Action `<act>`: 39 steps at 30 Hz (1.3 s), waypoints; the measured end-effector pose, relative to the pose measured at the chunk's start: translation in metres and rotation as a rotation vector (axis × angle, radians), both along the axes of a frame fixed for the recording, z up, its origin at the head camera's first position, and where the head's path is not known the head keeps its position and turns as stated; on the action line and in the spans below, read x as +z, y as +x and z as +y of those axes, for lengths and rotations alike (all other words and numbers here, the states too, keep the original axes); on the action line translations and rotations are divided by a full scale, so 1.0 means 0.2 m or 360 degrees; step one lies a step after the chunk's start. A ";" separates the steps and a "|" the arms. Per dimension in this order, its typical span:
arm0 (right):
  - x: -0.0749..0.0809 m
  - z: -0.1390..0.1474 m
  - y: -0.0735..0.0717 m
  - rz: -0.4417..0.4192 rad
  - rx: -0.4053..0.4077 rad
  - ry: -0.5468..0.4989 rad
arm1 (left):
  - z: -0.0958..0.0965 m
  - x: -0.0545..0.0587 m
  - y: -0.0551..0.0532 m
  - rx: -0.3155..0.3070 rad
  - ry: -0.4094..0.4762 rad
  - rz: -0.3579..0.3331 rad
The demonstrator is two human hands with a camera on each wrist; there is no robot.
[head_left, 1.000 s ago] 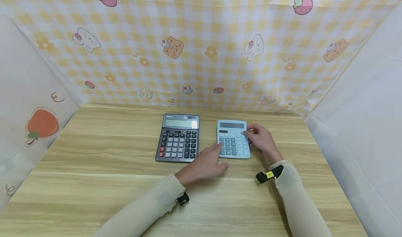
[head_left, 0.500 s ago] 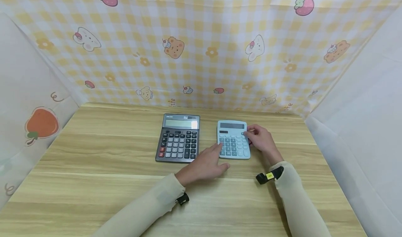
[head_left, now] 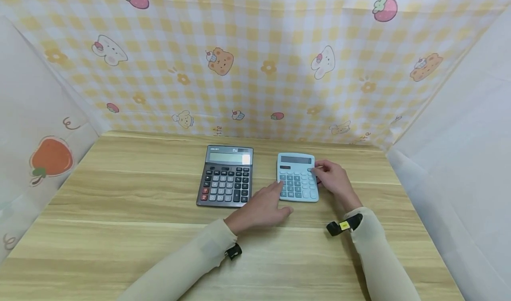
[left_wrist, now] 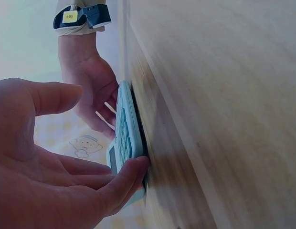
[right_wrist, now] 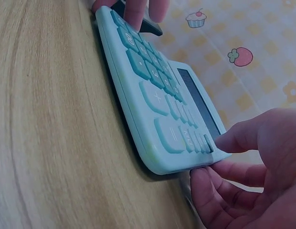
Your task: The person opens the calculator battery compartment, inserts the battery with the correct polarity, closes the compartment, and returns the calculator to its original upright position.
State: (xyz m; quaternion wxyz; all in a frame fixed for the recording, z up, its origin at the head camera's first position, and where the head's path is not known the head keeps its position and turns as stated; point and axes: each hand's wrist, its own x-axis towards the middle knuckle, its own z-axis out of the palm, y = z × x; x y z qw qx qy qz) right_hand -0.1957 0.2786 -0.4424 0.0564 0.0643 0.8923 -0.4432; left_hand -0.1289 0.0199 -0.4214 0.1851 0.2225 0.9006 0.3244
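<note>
A light blue calculator (head_left: 296, 171) lies face up on the wooden table, with a small digit at the right end of its display (head_left: 295, 159). My right hand (head_left: 334, 177) holds its right edge; in the right wrist view the thumb (right_wrist: 234, 138) presses a small key near the display while the other fingers curl against the side. My left hand (head_left: 261, 208) reaches in from the left with extended fingers. Its fingertips (left_wrist: 138, 167) touch the calculator's left edge, and the thumb (left_wrist: 57, 98) stands free of it.
A larger dark grey calculator (head_left: 225, 177) lies left of the blue one, close to my left hand. Behind the wooden table (head_left: 119, 194) hangs a yellow checked cloth (head_left: 255, 84) with cartoon prints. White cloth (head_left: 459, 150) closes off both sides.
A digit has appeared on the blue calculator's display, which was blank one second ago. Both hands have stayed in nearly the same places.
</note>
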 end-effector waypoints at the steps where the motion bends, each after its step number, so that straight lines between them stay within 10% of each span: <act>1: 0.00 0.00 0.00 0.0002 0.0002 0.0004 | 0.00 0.00 0.00 0.0002 0.0001 -0.0001; 10: 0.00 0.01 0.01 0.0057 -0.0001 0.0024 | -0.03 0.00 0.02 -0.0014 0.0018 0.0014; 24: 0.11 -0.02 0.06 0.0184 -0.0033 -0.0002 | -0.28 0.05 0.12 -0.0057 0.0151 0.0338; 39: 0.20 -0.29 0.07 0.0344 0.0320 -0.0009 | -0.70 0.11 0.10 0.0307 0.0075 0.0467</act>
